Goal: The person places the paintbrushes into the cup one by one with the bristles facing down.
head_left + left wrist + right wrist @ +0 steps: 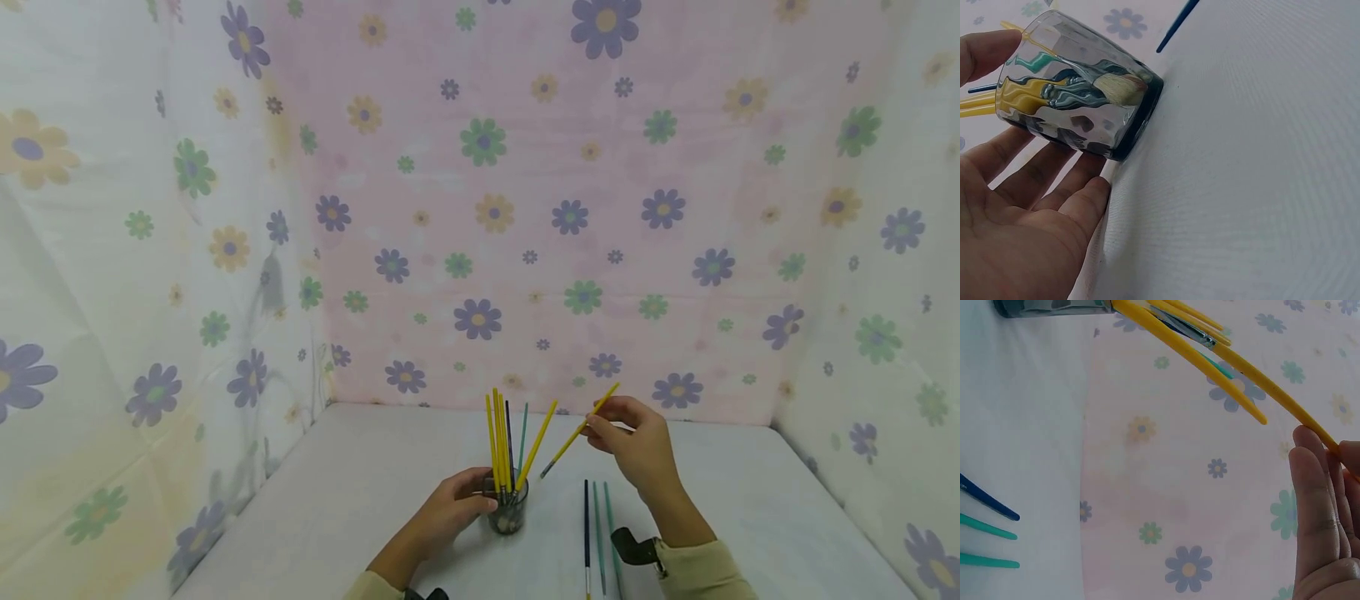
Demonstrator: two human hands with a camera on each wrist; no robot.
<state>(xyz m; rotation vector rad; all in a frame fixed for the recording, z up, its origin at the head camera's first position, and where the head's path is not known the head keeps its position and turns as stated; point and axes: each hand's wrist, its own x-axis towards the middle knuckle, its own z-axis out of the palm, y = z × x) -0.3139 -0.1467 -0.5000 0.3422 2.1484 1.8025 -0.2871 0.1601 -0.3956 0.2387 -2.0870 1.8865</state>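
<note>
My left hand point(453, 510) holds a clear glass cup point(507, 521), thumb on one side and fingers on the other. Several paintbrushes stand in the cup bristles down, with yellow handles point(492, 442), a dark blue one point(510, 437) and a green one point(523, 433). In the left wrist view, pale bristles point(1119, 89) show through the cup's wall near its base. To the right of the cup, my right hand point(637, 442) pinches a yellow paintbrush point(1266, 384) by its handle between thumb and fingers. That brush slants in the air, bristle end low toward the cup.
On the white tabletop point(420, 442), a dark blue paintbrush point(587, 525) and two green paintbrushes point(598, 533) lie side by side, right of the cup. Flower-patterned cloth point(525, 183) hangs behind and at both sides.
</note>
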